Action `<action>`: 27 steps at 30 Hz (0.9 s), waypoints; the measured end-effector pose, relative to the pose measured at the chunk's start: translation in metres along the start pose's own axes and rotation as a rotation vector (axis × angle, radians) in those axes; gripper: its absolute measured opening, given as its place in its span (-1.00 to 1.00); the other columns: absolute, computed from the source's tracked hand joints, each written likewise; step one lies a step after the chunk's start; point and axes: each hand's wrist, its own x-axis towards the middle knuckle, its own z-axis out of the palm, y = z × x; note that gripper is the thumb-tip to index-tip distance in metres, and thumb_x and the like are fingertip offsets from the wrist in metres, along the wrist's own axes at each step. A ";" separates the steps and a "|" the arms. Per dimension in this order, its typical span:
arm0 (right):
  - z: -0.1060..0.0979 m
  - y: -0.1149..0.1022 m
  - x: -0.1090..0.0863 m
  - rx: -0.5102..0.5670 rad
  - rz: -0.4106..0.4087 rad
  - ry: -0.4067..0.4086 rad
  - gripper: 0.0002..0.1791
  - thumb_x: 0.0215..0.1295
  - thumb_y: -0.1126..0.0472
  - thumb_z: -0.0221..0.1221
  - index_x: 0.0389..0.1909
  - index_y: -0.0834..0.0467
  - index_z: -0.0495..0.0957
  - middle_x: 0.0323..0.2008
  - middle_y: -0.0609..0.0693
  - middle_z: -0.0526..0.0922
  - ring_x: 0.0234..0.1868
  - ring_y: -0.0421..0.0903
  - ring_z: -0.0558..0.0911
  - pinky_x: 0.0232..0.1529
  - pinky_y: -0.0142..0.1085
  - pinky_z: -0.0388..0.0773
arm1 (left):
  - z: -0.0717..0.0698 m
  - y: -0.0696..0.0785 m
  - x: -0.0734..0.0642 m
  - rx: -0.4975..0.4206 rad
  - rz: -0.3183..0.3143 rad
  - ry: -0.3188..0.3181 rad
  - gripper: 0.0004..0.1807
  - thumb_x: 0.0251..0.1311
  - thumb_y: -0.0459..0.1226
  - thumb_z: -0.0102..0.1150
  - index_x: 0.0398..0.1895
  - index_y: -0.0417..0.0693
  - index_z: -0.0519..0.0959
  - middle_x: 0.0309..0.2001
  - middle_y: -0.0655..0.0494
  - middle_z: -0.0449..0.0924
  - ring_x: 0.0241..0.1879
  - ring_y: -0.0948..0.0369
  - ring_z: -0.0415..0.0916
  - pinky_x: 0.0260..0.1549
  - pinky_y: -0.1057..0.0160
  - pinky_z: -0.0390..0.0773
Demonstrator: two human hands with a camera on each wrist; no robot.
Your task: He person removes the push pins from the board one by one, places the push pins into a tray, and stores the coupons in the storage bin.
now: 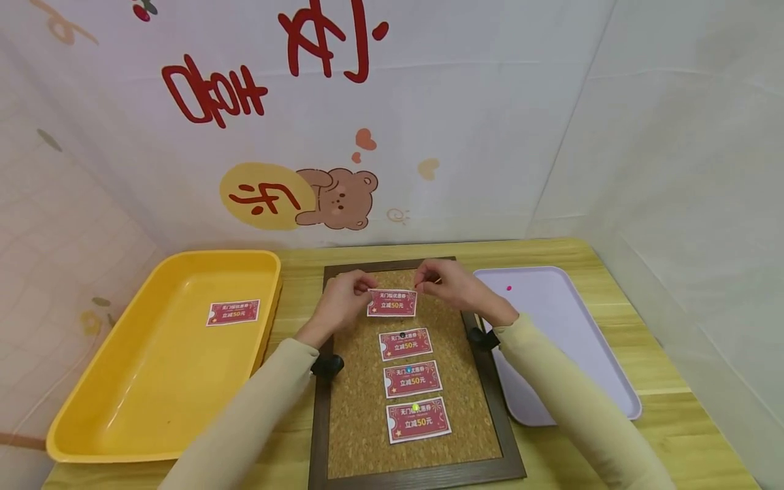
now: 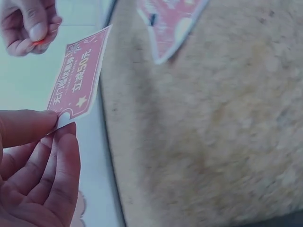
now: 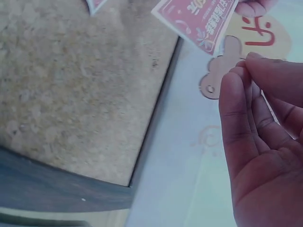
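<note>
My left hand (image 1: 348, 299) pinches the left end of a red-and-white paper coupon (image 1: 392, 303) over the top part of a framed corkboard (image 1: 361, 395). Close to the coupon's upper right corner is my right hand (image 1: 447, 280), thumb and fingertips together on a small red pushpin (image 2: 39, 41). In the right wrist view those fingers hide the pin. Three more coupons lie in a column below, bearing a black pin (image 1: 403, 335), a blue pin (image 1: 408, 369) and a yellow pin (image 1: 415, 407).
A yellow tray (image 1: 159, 354) on the left holds one coupon (image 1: 233, 312). To the right, partly behind my right forearm, lies a lilac tray (image 1: 551, 327) with a pink pin (image 1: 508, 288) in it. A printed cloth (image 1: 459, 102) hangs behind the wooden table (image 1: 667, 408).
</note>
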 end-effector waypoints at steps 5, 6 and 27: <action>-0.009 -0.006 -0.008 0.014 -0.027 0.042 -0.95 0.52 0.29 0.19 -0.14 0.16 0.61 -0.19 0.02 0.70 -0.14 0.02 0.68 -0.10 -0.14 0.60 | -0.016 0.007 -0.004 -0.043 0.038 0.022 -0.86 0.38 -0.38 0.25 -0.07 -0.20 0.71 -0.17 -0.01 0.72 -0.20 0.11 0.62 -0.18 0.12 0.62; -0.011 -0.007 -0.010 0.016 -0.033 0.053 -0.96 0.52 0.29 0.19 -0.15 0.16 0.61 -0.20 0.00 0.70 -0.15 -0.02 0.68 -0.10 -0.15 0.59 | -0.019 0.008 -0.006 -0.054 0.038 0.023 -0.86 0.39 -0.37 0.24 -0.08 -0.20 0.71 -0.17 -0.01 0.72 -0.22 0.11 0.61 -0.21 0.14 0.60; -0.035 -0.009 -0.053 0.019 -0.034 0.144 -0.94 0.46 0.35 0.23 -0.23 0.14 0.60 -0.24 -0.01 0.68 -0.18 -0.07 0.66 -0.16 -0.24 0.59 | -0.105 0.012 -0.042 -0.024 -0.025 0.020 -0.73 0.47 -0.22 0.22 0.10 -0.14 0.70 -0.06 -0.03 0.73 -0.13 0.03 0.63 -0.14 0.13 0.56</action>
